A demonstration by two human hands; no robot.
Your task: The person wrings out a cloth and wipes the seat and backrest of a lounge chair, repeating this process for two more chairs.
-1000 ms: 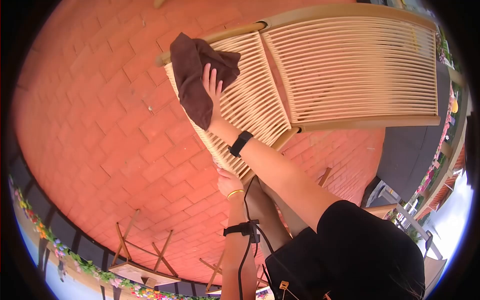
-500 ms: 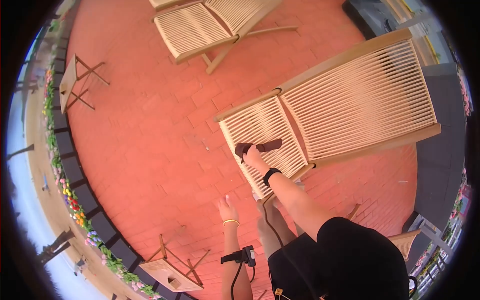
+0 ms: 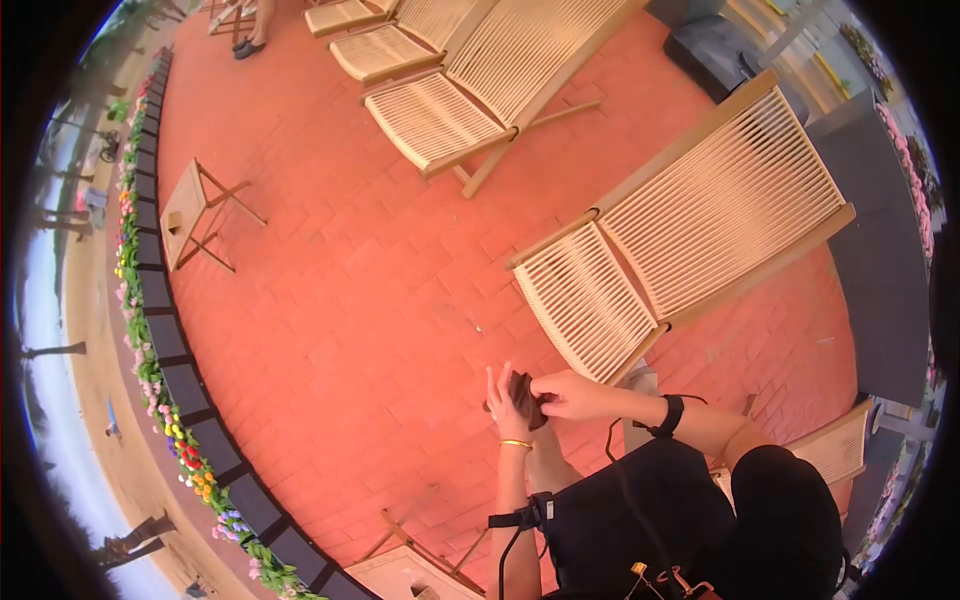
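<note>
Five corded lounge chairs can be made out: one large chair [image 3: 725, 205] nearest the hands, three further corded chairs [image 3: 435, 120] [image 3: 388, 50] [image 3: 345, 15] beyond it and to its left, and one partly covered chair [image 3: 840, 445] below its right side. Two folding wooden tables stand left of the large chair, one table far off [image 3: 185, 215] and one cut-off table [image 3: 400, 575] lower down. Below that chair's seat are two hands, left [image 3: 508, 400] and right [image 3: 570, 393], one brown cloth [image 3: 520, 388], one gold bracelet [image 3: 515, 443] and one black wristband [image 3: 670, 415].

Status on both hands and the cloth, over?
Left hand against bunched brown cloth. Right hand gripping it. Nearest lounger just beyond; no obstruction seen.
</note>
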